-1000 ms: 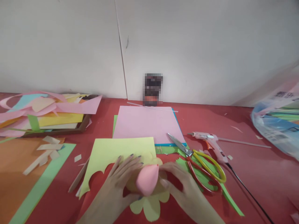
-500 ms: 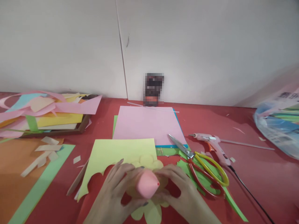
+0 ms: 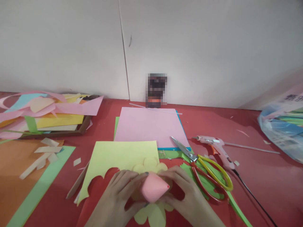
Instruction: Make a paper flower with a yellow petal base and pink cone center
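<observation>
A pink paper cone [image 3: 153, 188] with a small red dot at its tip lies tilted, its point toward the right. My left hand [image 3: 125, 192] curls around its left side, thumb below and fingers above. On the other side my right hand [image 3: 181, 190] has its fingers bent against the cone. Beneath the cone are pale yellow paper petals [image 3: 156, 216], spreading above and below it; how cone and petals join is hidden. Behind my left hand lies a yellow sheet [image 3: 125, 154] with scalloped cut-outs along its lower edge.
Scissors [image 3: 193, 157] lie on green scraps to the right, beside a pink glue gun [image 3: 219, 148] with a cord. Pink sheets [image 3: 151, 126] sit behind. A tray [image 3: 82, 127] of paper offcuts and orange paper [image 3: 23, 176] are left; a plastic bag [image 3: 272, 126] is far right.
The cone has shifted slightly right, its tip swinging further toward my right hand. Both hands stay around it.
</observation>
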Demonstrator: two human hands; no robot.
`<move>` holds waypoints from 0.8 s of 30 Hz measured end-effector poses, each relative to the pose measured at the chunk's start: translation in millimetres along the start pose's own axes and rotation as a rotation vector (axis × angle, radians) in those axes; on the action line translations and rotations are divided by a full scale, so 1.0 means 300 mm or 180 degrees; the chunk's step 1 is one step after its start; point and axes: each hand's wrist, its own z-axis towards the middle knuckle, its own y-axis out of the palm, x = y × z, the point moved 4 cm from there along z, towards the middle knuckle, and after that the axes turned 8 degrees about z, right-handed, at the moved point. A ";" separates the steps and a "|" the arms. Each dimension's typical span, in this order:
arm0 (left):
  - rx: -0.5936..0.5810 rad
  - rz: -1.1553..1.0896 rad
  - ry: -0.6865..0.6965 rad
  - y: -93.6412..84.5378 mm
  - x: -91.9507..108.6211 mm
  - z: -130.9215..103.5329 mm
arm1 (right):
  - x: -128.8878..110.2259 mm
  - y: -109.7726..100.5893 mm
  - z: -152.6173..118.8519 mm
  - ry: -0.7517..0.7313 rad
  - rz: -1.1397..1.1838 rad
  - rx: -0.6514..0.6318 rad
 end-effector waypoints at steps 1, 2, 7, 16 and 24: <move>0.0003 0.0004 -0.0024 0.003 -0.002 0.000 | 0.001 0.000 0.000 0.0015 0.0014 -0.0017; 0.0022 0.0013 -0.0063 0.006 -0.005 -0.001 | 0.003 -0.001 0.000 0.0033 0.0028 -0.0027; 0.0095 0.0011 -0.0298 0.035 -0.034 -0.019 | 0.008 -0.004 0.001 0.0110 0.0095 -0.0013; 0.0011 -0.0086 -0.0332 0.042 -0.039 -0.020 | 0.000 -0.011 0.005 0.0106 0.0156 -0.0001; -0.0015 -0.0178 -0.0341 0.045 -0.041 -0.023 | -0.008 -0.013 0.011 0.0122 0.0203 0.0018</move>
